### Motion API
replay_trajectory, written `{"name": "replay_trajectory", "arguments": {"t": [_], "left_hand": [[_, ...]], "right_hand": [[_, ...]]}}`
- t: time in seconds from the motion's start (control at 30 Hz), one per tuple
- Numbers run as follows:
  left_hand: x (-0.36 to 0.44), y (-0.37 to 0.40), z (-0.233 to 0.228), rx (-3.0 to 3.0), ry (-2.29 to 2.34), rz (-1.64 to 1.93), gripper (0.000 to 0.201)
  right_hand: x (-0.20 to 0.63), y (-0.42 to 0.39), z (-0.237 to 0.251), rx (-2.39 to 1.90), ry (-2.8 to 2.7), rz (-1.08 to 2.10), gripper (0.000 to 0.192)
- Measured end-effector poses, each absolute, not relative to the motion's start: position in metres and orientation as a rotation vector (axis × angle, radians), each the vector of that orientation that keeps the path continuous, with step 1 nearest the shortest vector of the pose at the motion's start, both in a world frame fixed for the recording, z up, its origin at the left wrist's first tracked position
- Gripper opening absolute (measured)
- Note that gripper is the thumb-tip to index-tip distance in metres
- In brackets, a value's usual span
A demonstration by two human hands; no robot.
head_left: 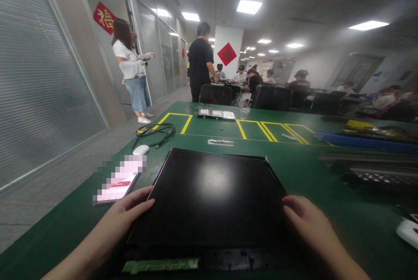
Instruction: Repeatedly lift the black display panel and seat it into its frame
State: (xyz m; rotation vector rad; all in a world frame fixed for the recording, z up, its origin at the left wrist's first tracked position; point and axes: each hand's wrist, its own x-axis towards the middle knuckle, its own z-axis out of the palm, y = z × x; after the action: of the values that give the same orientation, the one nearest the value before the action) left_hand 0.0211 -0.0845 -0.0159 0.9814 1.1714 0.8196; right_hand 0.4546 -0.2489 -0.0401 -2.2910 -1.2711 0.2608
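Both bare hands, left hand [126, 219] and right hand [307, 223], rest with fingers spread flat against the side edges of the flat glossy black rectangular panel [209, 197] on the green table [310, 171], seemingly stiff, slippery, best held by its edges.

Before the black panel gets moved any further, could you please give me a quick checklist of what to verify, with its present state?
1. Left hand on the black panel: fingers on its left edge, ok.
2. Right hand on the panel: fingers on its right edge, ok.
3. Firm grip underneath: cannot tell, undersides hidden.
4. Phone clear of the panel: close beside the left edge, not ok.
5. Green table beyond the far edge: bare up to the small white strip, ok.
6. White mouse and black cable: well apart, ok.
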Motion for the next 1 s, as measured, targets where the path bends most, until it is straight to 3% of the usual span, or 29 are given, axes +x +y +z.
{"name": "replay_trajectory", "arguments": {"t": [0.83,1.0], "left_hand": [[0.03,-0.097,0.0,1.044,1.112,0.948,0.063],[0.028,-0.096,-0.007,1.101,1.057,1.01,0.061]], "right_hand": [[0.459,-0.249,-0.049,-2.258,-1.233,0.258,0.043],[0.459,-0.246,-0.051,-2.188,-1.139,0.317,0.051]]}}
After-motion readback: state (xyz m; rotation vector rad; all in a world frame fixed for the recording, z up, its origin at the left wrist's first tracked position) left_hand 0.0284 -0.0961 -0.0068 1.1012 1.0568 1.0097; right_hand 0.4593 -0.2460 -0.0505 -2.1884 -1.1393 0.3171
